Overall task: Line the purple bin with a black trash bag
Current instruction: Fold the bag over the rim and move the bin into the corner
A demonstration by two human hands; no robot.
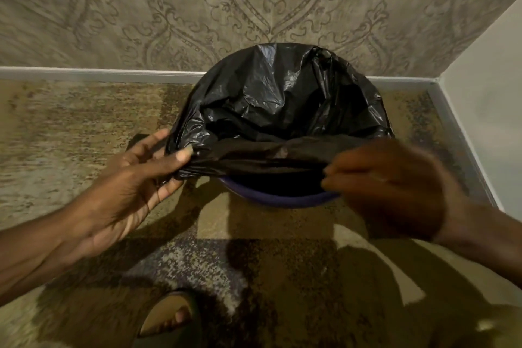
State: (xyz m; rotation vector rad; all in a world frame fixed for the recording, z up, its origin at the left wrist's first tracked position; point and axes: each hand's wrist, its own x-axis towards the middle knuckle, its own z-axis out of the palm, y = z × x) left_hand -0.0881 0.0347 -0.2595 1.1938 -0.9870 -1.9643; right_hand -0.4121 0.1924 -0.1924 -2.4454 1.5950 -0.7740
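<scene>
Gripping the black trash bag (271,99) stretched inside the purple bin (282,200), both hands: left (127,186), right (392,189)

Dim, warm yellowish light falls from behind the person, throwing hard shadows forward across the floor (70,133). The right hand (395,186) is motion-blurred; wide-angle distortion bends the baseboard (84,75).

The floor (84,127) is mottled stone-like tile in tan, brown and grey, with a pale baseboard (99,75) running along where it meets the walls. The purple bin (282,200) stands on it close to the far wall, near the corner. At the bottom edge, a foot in a dark slide sandal (172,316) rests on the tiles.
</scene>
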